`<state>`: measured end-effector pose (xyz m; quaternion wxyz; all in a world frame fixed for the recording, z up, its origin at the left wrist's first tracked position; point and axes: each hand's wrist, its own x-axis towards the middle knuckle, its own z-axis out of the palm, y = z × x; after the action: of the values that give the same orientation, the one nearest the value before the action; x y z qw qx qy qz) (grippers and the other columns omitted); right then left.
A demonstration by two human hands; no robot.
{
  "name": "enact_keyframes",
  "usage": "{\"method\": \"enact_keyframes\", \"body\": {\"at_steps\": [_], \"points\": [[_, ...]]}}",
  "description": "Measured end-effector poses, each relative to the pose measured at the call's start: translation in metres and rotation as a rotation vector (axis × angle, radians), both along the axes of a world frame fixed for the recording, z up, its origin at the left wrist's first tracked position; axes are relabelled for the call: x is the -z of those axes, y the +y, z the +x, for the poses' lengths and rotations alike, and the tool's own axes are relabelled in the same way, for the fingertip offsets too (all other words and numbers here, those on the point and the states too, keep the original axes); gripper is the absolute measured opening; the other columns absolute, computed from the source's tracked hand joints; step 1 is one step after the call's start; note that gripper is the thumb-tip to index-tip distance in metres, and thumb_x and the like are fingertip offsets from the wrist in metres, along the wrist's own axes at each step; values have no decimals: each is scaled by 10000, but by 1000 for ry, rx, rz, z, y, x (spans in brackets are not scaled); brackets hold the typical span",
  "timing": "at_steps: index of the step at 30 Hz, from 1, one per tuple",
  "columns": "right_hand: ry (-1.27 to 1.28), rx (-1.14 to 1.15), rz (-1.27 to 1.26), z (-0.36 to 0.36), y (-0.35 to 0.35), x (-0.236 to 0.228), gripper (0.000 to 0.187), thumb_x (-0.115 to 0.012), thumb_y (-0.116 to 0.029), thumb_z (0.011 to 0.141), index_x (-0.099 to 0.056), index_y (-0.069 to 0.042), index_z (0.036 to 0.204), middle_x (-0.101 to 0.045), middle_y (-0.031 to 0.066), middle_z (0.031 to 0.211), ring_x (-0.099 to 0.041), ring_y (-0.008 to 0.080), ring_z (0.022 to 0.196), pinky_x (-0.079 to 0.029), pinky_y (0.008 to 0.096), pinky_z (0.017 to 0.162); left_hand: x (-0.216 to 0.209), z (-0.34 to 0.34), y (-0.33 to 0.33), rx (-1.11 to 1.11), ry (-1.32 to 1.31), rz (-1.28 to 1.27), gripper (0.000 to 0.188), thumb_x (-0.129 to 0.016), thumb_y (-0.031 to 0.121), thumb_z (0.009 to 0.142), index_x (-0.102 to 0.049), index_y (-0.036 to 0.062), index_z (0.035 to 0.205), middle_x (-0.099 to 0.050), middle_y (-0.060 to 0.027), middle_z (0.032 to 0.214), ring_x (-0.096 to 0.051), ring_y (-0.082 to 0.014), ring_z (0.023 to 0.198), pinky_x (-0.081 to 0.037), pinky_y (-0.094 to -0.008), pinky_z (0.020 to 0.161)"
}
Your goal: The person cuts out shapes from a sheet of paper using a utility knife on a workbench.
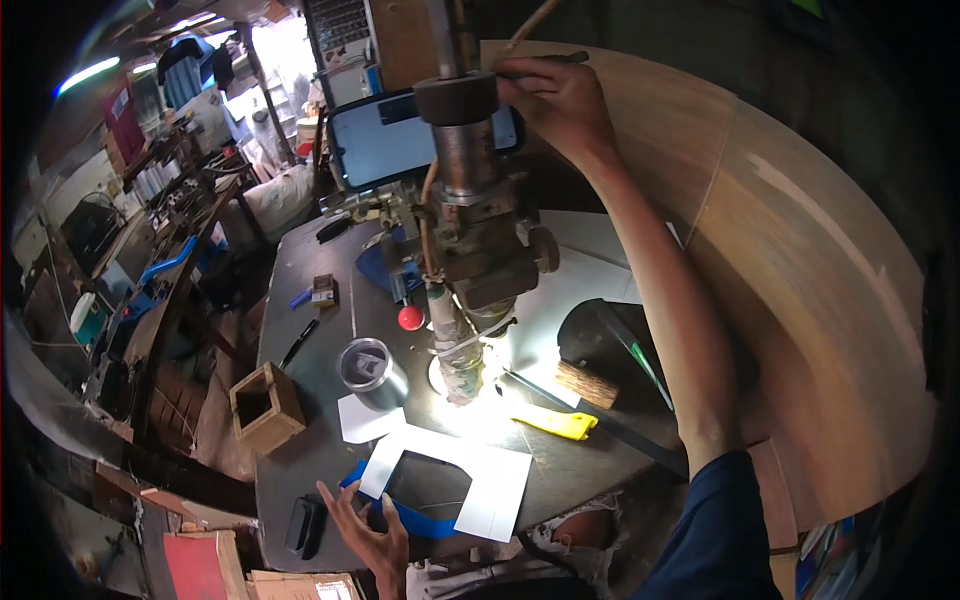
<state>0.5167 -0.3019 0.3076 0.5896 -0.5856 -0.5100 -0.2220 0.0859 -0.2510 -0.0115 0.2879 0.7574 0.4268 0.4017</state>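
My left hand is at the near edge of the bench, fingers spread and open. Its fingertips reach the rim of a blue piece, which lies partly under a white cut-out sheet with a large opening. Up at the far right, my right hand is raised beside the machine column and the edge of a phone. Those fingers are curled; a dark rod-like end shows above the knuckles, but what they grip is mostly hidden. A bright light glows under the machine head.
Around the lit spot are a metal tumbler, a yellow tool, a wooden block and a red knob. A wooden box and black case sit left. A curved wooden panel rises on the right.
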Motion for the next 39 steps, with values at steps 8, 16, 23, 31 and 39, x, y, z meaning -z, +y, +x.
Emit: {"method": "enact_keyframes", "body": {"at_steps": [8,16,23,31,39], "points": [[224,57,71,-7,-38,3,430,-713,-240,980,-654,41,1302,-746,141,1119,-729,195,983,-595,310,846,7,1,2,43,-76,25,528,-742,-6,853,-554,49,1343,-172,-285,1684,-436,-477,1441,-602,-404,898],[361,156,-19,-89,-121,140,127,-719,-107,956,-698,3,1016,-702,62,846,-672,113,784,-530,271,752,-7,-1,0,62,-457,-284,855,-739,-89,861,-307,-1,1593,-556,-143,1324,-594,-215,1176,-518,-285,927],[406,-74,-821,-151,-121,213,145,-684,-100,960,-753,-37,1070,-772,50,967,-715,112,877,-559,284,790,-29,-33,-6,83,-330,-493,395,-777,-20,872,-588,-15,1219,-676,-64,1045,-618,-92,889,-530,-249,816],[220,-65,-439,-228,44,284,921,-843,-275,856,-307,18,1546,-527,302,1403,-550,400,1310,-521,450,1021,-14,-74,-43,-161,-438,-650,306,-767,67,927,-575,-10,1153,-719,-117,961,-705,-135,889,-650,-294,643],[413,-144,-411,-214,108,278,1025,-977,-263,628,-378,-6,1420,-613,237,1291,-647,379,1154,-514,449,1020,-31,-77,-49,-103,-477,-735,453,-772,84,916,-516,-28,1273,-711,-149,1008,-723,-203,956,-663,-317,694]]}}
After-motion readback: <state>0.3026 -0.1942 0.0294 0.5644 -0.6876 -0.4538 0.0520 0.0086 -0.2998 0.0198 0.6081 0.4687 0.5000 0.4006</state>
